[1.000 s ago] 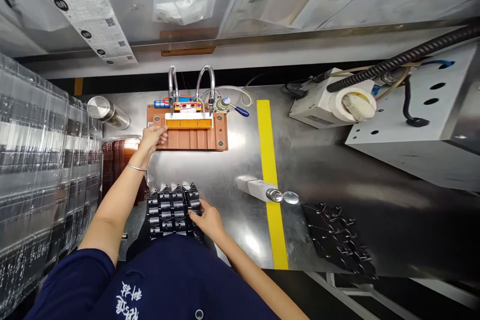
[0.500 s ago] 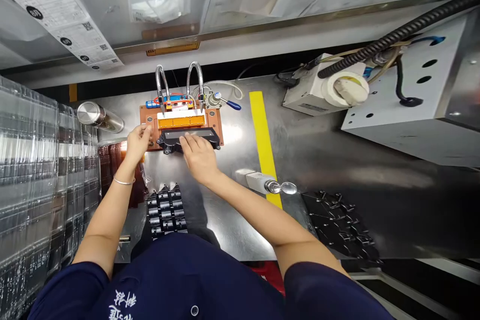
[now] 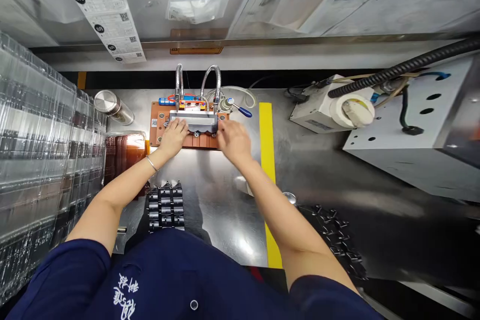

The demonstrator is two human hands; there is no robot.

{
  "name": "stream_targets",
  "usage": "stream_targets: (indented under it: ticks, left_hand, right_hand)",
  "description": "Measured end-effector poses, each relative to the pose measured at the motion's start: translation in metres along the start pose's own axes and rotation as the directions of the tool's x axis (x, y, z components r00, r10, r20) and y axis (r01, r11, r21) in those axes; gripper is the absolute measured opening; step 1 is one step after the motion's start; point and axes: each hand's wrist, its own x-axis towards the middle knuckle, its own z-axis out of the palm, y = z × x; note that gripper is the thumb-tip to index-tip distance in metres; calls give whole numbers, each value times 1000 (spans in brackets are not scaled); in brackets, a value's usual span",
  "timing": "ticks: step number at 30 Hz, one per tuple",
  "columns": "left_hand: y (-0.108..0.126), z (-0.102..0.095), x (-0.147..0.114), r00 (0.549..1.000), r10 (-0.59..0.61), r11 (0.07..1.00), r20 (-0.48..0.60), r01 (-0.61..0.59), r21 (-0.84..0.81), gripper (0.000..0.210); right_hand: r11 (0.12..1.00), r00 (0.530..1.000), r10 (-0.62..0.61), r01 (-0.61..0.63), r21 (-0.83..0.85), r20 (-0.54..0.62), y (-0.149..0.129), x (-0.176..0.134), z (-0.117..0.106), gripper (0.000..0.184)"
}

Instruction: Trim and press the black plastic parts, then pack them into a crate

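Observation:
A long black plastic part point(image 3: 197, 124) with a grey strip along its face sits on the brown fixture point(image 3: 159, 110), over the spot where an orange block showed. The fingers of my left hand point(image 3: 173, 136) are bent over the part's left end. At its right end is my right hand point(image 3: 234, 142), slightly blurred, with fingers curled in against the part. Two flexible metal hoses point(image 3: 213, 77) arch down to the fixture's back. A blue-handled lever point(image 3: 242, 110) sticks out at its right.
Black molded parts point(image 3: 167, 205) stand in rows near my body; more black parts point(image 3: 343, 240) lie at the right. A metal flask point(image 3: 112, 106) lies behind stacked clear trays point(image 3: 48, 160). Yellow tape point(image 3: 267, 145) crosses the steel bench, with a white machine point(image 3: 330, 102) beyond.
The black part has gone from the fixture's front edge back onto the fixture, covering the orange block. My right hand has shifted to its right end, my left onto its left end. The view has moved.

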Motion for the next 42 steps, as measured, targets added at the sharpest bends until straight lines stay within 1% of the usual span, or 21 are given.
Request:
stream_targets:
  ticks: [2, 4, 6, 9, 12, 16, 18, 22, 29, 32, 36, 39, 42]
  left_hand:
    - [6, 1, 2, 999, -43, 999, 20, 43, 16, 43]
    - [13, 2, -3, 996, -80, 996, 32, 78, 53, 49]
    - [20, 6, -12, 995, -96, 991, 33, 92, 97, 54]
    - [27, 11, -22, 995, -92, 986, 34, 86, 140, 57]
    - [30, 13, -25, 995, -100, 984, 31, 94, 148, 57]
    - [31, 11, -24, 993, -113, 984, 30, 108, 144, 56]
    - [31, 10, -24, 994, -104, 984, 46, 96, 150, 55]
    - [29, 9, -24, 994, -96, 982, 55, 86, 170, 55]
    - [29, 15, -24, 995, -96, 986, 21, 92, 142, 55]
    - [31, 16, -24, 994, -106, 983, 7, 104, 152, 55]
    - [33, 15, -23, 995, -102, 979, 15, 98, 180, 54]
    - [33, 14, -24, 995, -101, 976, 6, 98, 193, 54]
    - [33, 13, -24, 995, -103, 975, 13, 98, 197, 54]
  right_hand:
    - [980, 988, 151, -145, -137, 32, 13, 15, -16, 46]
    - [935, 963, 258, -230, -270, 75, 21, 27, -26, 49]
    - [896, 940, 314, -248, -368, 132, 25, 37, -32, 47]
    - [865, 918, 348, -237, -442, 189, 30, 49, -39, 43]
    - [847, 911, 351, -210, -488, 218, 41, 62, -48, 39]
    - [854, 932, 281, -134, -502, 230, 57, 83, -56, 39]
    - [857, 939, 256, -109, -503, 232, 60, 91, -57, 39]
    - [851, 942, 252, -107, -514, 221, 61, 99, -53, 37]
    - [850, 943, 261, -123, -513, 207, 67, 99, -50, 36]
    - [851, 937, 258, -105, -514, 234, 66, 95, -52, 32]
    - [841, 916, 263, -65, -538, 301, 54, 82, -57, 31]
    - [835, 911, 271, -62, -546, 311, 43, 72, -58, 33]
    - [827, 905, 299, -87, -555, 303, 36, 69, -56, 34]
